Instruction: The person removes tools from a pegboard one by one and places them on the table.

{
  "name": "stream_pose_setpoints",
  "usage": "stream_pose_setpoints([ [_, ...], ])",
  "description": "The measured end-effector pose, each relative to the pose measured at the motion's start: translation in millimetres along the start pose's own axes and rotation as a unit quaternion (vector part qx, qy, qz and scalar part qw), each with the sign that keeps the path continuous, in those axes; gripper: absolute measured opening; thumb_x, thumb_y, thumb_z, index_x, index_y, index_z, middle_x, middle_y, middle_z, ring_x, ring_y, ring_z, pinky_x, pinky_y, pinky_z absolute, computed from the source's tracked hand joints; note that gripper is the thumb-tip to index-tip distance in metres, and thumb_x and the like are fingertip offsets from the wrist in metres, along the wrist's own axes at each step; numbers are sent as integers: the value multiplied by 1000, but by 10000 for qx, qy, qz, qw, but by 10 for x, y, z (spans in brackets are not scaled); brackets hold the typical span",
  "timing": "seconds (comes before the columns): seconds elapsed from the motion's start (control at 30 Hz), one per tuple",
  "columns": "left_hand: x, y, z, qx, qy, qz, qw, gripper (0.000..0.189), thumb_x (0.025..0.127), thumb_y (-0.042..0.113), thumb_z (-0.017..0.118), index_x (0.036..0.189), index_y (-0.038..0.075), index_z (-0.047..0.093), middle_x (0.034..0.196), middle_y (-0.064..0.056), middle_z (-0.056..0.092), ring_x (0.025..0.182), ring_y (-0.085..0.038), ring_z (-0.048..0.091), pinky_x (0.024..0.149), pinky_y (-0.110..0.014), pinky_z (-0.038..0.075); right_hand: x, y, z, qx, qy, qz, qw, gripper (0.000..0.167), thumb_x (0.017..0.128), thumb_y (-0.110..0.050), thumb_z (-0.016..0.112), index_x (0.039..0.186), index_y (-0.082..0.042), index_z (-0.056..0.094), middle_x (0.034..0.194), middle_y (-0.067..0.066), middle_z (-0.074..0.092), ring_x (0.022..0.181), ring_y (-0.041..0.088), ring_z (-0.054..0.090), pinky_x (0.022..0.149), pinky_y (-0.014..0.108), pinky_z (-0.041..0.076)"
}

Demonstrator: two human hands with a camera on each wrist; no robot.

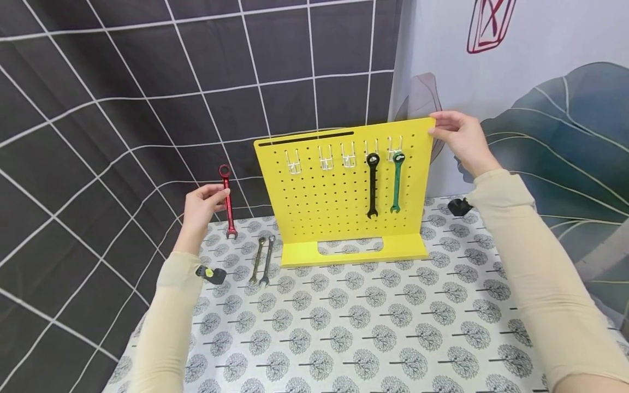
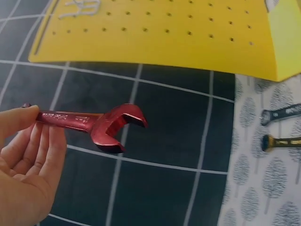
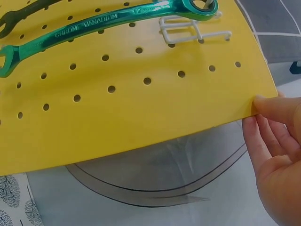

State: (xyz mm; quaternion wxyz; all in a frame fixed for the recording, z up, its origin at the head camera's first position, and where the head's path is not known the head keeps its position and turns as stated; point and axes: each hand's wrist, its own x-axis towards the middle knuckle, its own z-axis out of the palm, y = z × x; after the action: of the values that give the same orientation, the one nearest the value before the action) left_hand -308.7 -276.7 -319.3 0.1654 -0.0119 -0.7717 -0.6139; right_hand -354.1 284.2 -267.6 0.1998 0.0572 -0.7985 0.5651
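My left hand (image 1: 200, 210) pinches a red combination wrench (image 1: 229, 204) near its middle, left of the yellow pegboard (image 1: 319, 218). The wrench hangs upright with its ring end up; its open jaw points down. In the left wrist view that open end of the red wrench (image 2: 101, 125) is close to the camera. My right hand (image 1: 464, 139) pinches the pegboard's upper right corner, thumb on the front face. A black wrench (image 1: 373, 185) and a green wrench (image 1: 397, 183) hang from white hooks on the board's right side.
Three white hooks, such as the leftmost hook (image 1: 294, 164), hold nothing. Two more wrenches, a dark gold one (image 1: 257, 261) and a grey one (image 1: 267, 262), lie on the tree-patterned tablecloth (image 1: 344, 327) left of the board. A dark gridded curtain (image 1: 147, 125) stands behind.
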Motion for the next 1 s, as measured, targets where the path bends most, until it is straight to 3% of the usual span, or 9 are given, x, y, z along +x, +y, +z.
stream_pose_setpoints([
  [0.17, -12, -177, 45, 202, -90, -199, 9996, 34, 96, 14, 70, 119, -10, 64, 82, 12, 67, 71, -4, 65, 77, -27, 61, 3, -7, -12, -21, 51, 44, 10000, 39, 95, -14, 71, 134, -15, 65, 106, -12, 62, 100, 5, 58, 89, 16, 46],
  [0.5, -39, -546, 79, 564, -306, -520, 9966, 33, 97, 10, 67, 120, -14, 62, 78, 12, 66, 70, 1, 64, 75, -24, 60, -8, -33, -11, 49, 97, -12, 9999, 39, 95, -12, 71, 133, -15, 66, 104, -12, 63, 99, 5, 58, 86, 15, 46],
  [0.67, -89, -707, 89, 665, -408, -641, 9949, 34, 98, 10, 66, 121, -15, 60, 88, 2, 70, 71, 0, 64, 70, -18, 59, -11, -23, -9, 127, 90, -3, 9999, 38, 95, -11, 71, 132, -15, 66, 104, -12, 63, 98, 5, 59, 85, 15, 45],
  [1.0, -159, -1064, 149, 744, -370, -1035, 9911, 30, 97, 6, 64, 120, -13, 62, 90, -2, 72, 68, 0, 62, 67, -16, 57, -30, 8, 17, 67, 101, -5, 9999, 37, 95, -12, 71, 132, -15, 66, 105, -11, 63, 99, 6, 58, 86, 16, 45],
])
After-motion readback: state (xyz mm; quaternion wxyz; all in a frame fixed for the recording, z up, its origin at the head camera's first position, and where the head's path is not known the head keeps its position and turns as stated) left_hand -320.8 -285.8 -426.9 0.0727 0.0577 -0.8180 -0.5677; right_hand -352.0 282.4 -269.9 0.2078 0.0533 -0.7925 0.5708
